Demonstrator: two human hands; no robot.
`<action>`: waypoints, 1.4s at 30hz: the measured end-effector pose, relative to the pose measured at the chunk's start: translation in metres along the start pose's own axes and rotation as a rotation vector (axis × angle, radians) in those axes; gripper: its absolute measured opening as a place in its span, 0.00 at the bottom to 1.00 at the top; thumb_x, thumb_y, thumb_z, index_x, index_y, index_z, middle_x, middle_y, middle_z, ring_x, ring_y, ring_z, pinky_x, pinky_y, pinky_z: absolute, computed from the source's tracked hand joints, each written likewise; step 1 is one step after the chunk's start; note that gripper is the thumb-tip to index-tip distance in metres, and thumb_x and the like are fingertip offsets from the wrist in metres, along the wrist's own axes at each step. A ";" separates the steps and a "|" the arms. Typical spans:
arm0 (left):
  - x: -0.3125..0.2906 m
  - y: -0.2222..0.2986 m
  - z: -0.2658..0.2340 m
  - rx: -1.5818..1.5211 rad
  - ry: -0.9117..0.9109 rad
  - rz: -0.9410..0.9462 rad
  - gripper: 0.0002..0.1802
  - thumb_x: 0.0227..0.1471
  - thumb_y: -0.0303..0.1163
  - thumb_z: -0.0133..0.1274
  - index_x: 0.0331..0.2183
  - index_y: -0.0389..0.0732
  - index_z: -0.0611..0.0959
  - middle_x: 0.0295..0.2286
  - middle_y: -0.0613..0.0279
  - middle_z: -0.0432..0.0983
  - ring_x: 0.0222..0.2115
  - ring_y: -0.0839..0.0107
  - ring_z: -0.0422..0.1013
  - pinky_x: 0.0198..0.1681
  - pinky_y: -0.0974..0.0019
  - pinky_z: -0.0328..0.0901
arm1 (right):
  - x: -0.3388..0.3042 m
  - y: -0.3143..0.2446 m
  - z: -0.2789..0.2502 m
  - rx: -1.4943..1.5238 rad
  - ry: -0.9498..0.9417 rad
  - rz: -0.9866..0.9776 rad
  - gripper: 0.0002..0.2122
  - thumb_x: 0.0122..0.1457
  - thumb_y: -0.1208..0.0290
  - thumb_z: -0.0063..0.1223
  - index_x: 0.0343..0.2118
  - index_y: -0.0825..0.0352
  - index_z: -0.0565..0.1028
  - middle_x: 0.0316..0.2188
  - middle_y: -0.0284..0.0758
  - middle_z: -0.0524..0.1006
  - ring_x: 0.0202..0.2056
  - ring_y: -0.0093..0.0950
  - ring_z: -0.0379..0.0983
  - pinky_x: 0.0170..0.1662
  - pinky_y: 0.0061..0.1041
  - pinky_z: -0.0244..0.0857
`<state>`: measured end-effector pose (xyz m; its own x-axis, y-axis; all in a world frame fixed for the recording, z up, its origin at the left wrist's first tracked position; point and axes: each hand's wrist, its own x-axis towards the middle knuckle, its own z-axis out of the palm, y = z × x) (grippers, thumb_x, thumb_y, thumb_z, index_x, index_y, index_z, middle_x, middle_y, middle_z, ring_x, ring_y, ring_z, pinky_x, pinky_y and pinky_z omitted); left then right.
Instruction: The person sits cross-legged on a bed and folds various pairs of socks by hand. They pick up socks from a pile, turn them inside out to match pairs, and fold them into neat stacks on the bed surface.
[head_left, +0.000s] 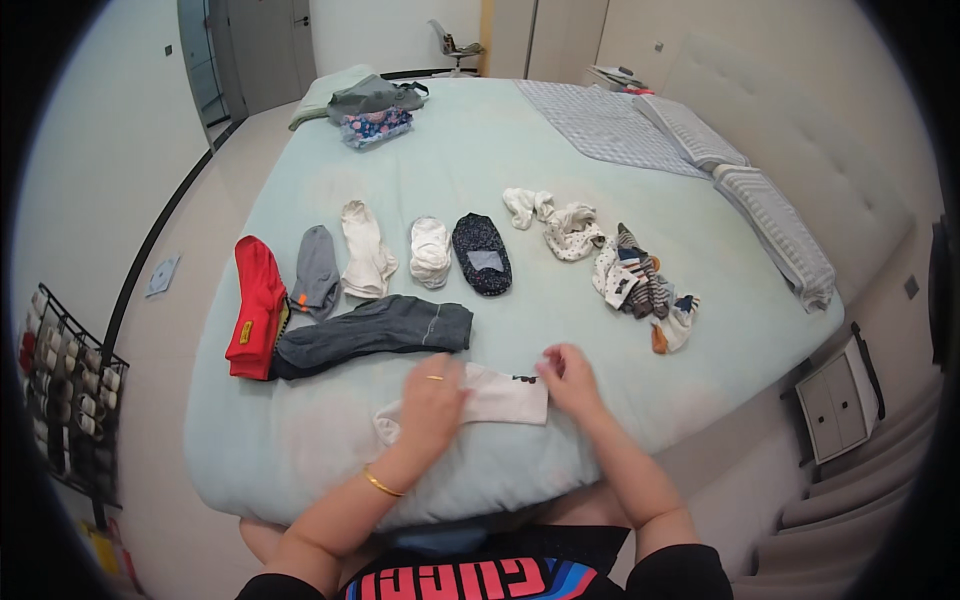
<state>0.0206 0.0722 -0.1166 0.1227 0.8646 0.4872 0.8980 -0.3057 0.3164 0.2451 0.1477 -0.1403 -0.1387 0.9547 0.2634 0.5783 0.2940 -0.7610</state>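
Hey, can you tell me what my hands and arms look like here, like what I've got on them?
Both hands are gloveless. Your left hand wears a thin gold-coloured ring, with a gold-coloured bangle at that wrist. Your right hand shows no jewellery. Short black sleeves leave both forearms uncovered.

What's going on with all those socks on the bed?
A person at the edge of the bed has a white sock laid out in front. The left hand is over the sock and the right hand is by its cuff; I can't tell if either grips it. Beyond it lie a long dark grey sock and, farther left, something red and sock-shaped.
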 end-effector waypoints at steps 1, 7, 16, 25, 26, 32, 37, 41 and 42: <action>0.006 0.011 0.008 0.033 -0.058 0.092 0.26 0.45 0.42 0.50 0.45 0.39 0.69 0.47 0.53 0.62 0.48 0.54 0.57 0.50 0.51 0.52 | 0.016 0.001 0.000 -0.028 0.016 -0.023 0.09 0.47 0.73 0.53 0.32 0.69 0.70 0.27 0.37 0.70 0.23 0.27 0.66 0.28 0.25 0.62; 0.007 0.031 0.048 0.016 -0.283 0.151 0.35 0.48 0.52 0.42 0.53 0.43 0.61 0.54 0.51 0.51 0.55 0.51 0.46 0.52 0.38 0.42 | 0.125 0.041 0.021 -0.351 -0.017 -0.259 0.14 0.51 0.72 0.48 0.40 0.71 0.68 0.44 0.48 0.66 0.45 0.41 0.64 0.47 0.30 0.59; 0.078 0.028 0.029 -0.220 -0.238 0.120 0.29 0.48 0.43 0.48 0.49 0.39 0.65 0.51 0.43 0.54 0.52 0.47 0.52 0.51 0.44 0.48 | 0.202 0.075 0.017 -0.812 0.106 -0.070 0.25 0.50 0.64 0.50 0.50 0.69 0.60 0.56 0.49 0.51 0.57 0.47 0.45 0.58 0.39 0.42; 0.274 -0.013 0.161 -0.239 -0.149 0.217 0.16 0.44 0.31 0.51 0.38 0.40 0.73 0.45 0.43 0.60 0.45 0.50 0.60 0.45 0.56 0.59 | 0.250 0.113 -0.044 -0.477 0.449 0.193 0.09 0.46 0.69 0.50 0.26 0.70 0.70 0.28 0.45 0.73 0.34 0.42 0.68 0.37 0.37 0.61; 0.287 -0.009 0.172 -0.197 -0.148 0.276 0.16 0.45 0.31 0.51 0.40 0.41 0.73 0.47 0.41 0.59 0.46 0.49 0.59 0.47 0.56 0.58 | 0.250 0.121 -0.050 -0.419 0.523 0.279 0.08 0.46 0.69 0.50 0.25 0.69 0.70 0.26 0.44 0.73 0.33 0.42 0.68 0.36 0.37 0.61; 0.331 0.006 0.238 -0.103 -0.352 0.129 0.19 0.49 0.35 0.47 0.45 0.43 0.72 0.53 0.40 0.50 0.53 0.44 0.50 0.55 0.57 0.49 | 0.238 0.161 -0.022 -0.480 0.706 0.123 0.13 0.47 0.70 0.48 0.35 0.71 0.65 0.36 0.46 0.67 0.41 0.43 0.62 0.44 0.37 0.57; 0.320 -0.010 0.238 -0.443 -0.281 0.000 0.18 0.50 0.33 0.45 0.43 0.36 0.73 0.48 0.43 0.61 0.51 0.51 0.56 0.52 0.60 0.53 | 0.227 0.131 -0.020 -0.556 0.777 -0.319 0.22 0.43 0.68 0.53 0.43 0.67 0.63 0.46 0.42 0.62 0.49 0.39 0.57 0.51 0.39 0.48; 0.284 0.013 0.171 -1.106 -0.270 -0.375 0.14 0.51 0.32 0.46 0.38 0.33 0.76 0.32 0.58 0.73 0.40 0.71 0.67 0.43 0.68 0.61 | 0.209 0.090 -0.024 -0.421 0.480 -0.612 0.24 0.41 0.65 0.57 0.44 0.65 0.65 0.49 0.41 0.63 0.50 0.38 0.58 0.53 0.40 0.48; 0.273 0.015 0.153 -1.189 -0.218 -0.380 0.15 0.52 0.31 0.45 0.40 0.33 0.74 0.33 0.60 0.72 0.39 0.73 0.66 0.42 0.70 0.61 | 0.204 0.081 -0.023 -0.425 0.423 -0.687 0.25 0.41 0.65 0.58 0.44 0.65 0.66 0.49 0.41 0.63 0.50 0.37 0.59 0.52 0.38 0.50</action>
<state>0.1319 0.3648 -0.1036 0.1098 0.9892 0.0971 -0.0268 -0.0947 0.9951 0.2816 0.3646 -0.1346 -0.3043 0.4543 0.8373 0.7366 0.6696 -0.0957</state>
